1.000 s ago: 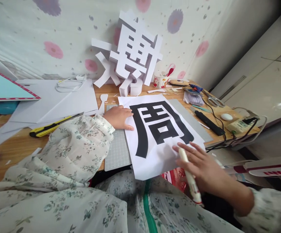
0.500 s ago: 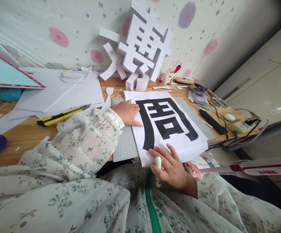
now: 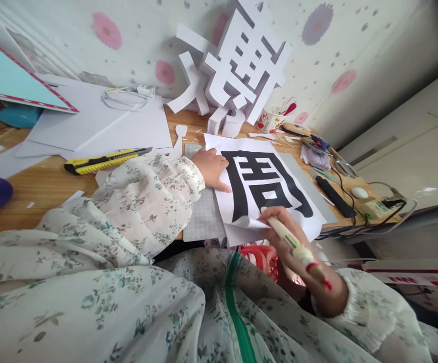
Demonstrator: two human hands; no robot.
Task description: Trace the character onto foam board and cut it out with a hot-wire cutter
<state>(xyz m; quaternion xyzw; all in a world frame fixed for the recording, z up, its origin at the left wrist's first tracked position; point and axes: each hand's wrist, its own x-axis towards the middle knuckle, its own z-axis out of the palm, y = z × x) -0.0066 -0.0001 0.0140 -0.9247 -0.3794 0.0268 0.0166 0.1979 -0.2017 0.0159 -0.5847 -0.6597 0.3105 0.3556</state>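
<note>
A white paper sheet (image 3: 228,229) with a large black printed character (image 3: 238,194) lies on a grey cutting mat (image 3: 203,222). My left hand (image 3: 211,169) rests flat, fingers apart, on the sheet's left edge and presses it down. At the near edge, my right hand (image 3: 289,234) grips a white pen-like stick (image 3: 290,242) with coloured marks and a red end; its exact kind is unclear. The same hand's fingers hold the sheet's near edge, which is curled up beside them.
A yellow-and-black box cutter (image 3: 105,160) lies left of my sleeve. Behind stand white three-dimensional paper characters (image 3: 226,80) and a patterned cup (image 3: 269,121). On the right are a black tool (image 3: 334,196), scissors (image 3: 345,167) and a power strip (image 3: 377,209) with cables.
My right hand has moved right and turned, swinging the stick into fuller view. The sheet's near edge, flat before, is now lifted and curled. My left hand stays on the sheet; the view has shifted.
</note>
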